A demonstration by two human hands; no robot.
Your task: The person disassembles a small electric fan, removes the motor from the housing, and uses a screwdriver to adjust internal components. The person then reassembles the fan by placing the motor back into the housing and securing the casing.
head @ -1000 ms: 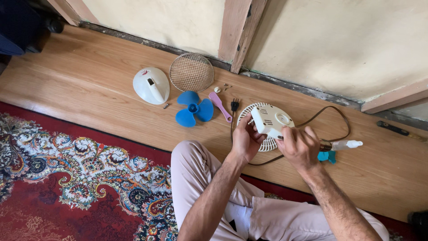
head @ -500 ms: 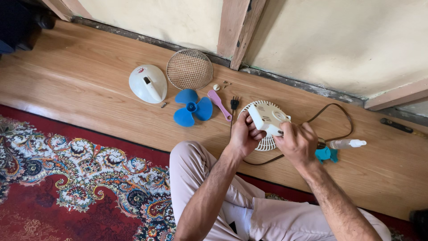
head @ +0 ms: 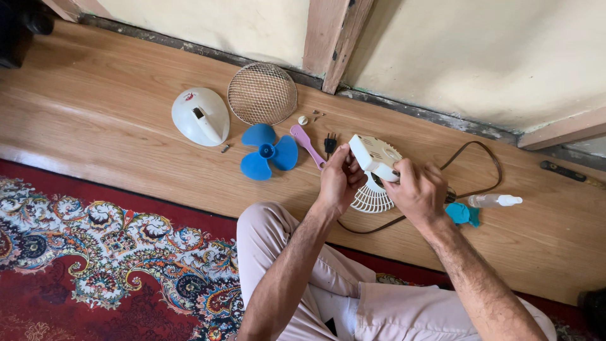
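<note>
- Two hands, left hand [head: 338, 180] and right hand [head: 420, 189], grip the white fan body [head: 374, 159] at frame centre.
- Blue fan blade [head: 268, 151] lies left on the floor [head: 95, 120].

Both hands [head: 379, 183] hide the fan guard's [head: 372, 199] top — (motor housing [head: 374, 155] partly covered).

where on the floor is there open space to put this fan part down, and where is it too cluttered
Bare wooden floor lies left of the white fan cover, up to the rug. Another bare strip runs between the blue fan blade and the rug's edge. It is crowded around the wire grille, purple tool, plug and cord, near both hands.
</note>
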